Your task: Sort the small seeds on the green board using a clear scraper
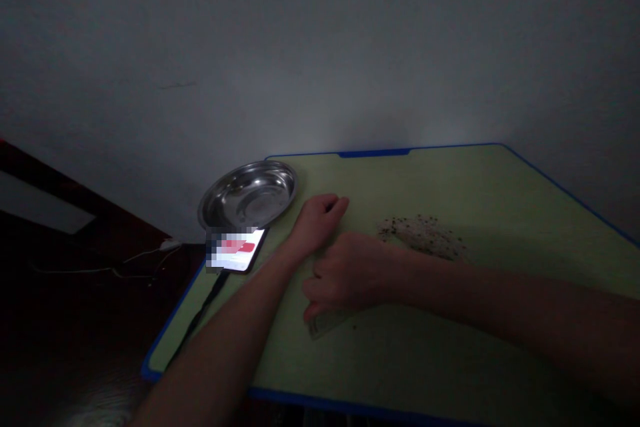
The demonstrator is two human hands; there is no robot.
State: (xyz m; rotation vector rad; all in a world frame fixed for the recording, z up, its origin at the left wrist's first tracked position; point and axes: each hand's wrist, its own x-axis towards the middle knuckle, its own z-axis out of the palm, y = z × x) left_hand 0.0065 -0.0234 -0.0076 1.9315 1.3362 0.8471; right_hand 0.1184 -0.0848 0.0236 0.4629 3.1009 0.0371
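My left hand [320, 223] is closed over the table beside the basin, fingers curled and thumb against them; whatever it may hold is hidden. Closer to me, my right hand [347, 273] is closed, its fingers pointing left. A clear flat-looking plastic piece [325, 325] sticks out from under its thumb and fingers, and the rest is covered by the hand. Behind my right wrist lies a loose spread of pale grains mixed with small black ones [425, 235], partly hidden by the forearm. A single dark grain [355, 327] sits near the plastic piece.
A shiny steel basin [250, 197] stands at the table's back left corner. In front of it lies a lit phone [245, 257], with a dark strap [200, 313] running toward me. The green table [470, 180] has a blue edge and meets a grey wall [320, 53].
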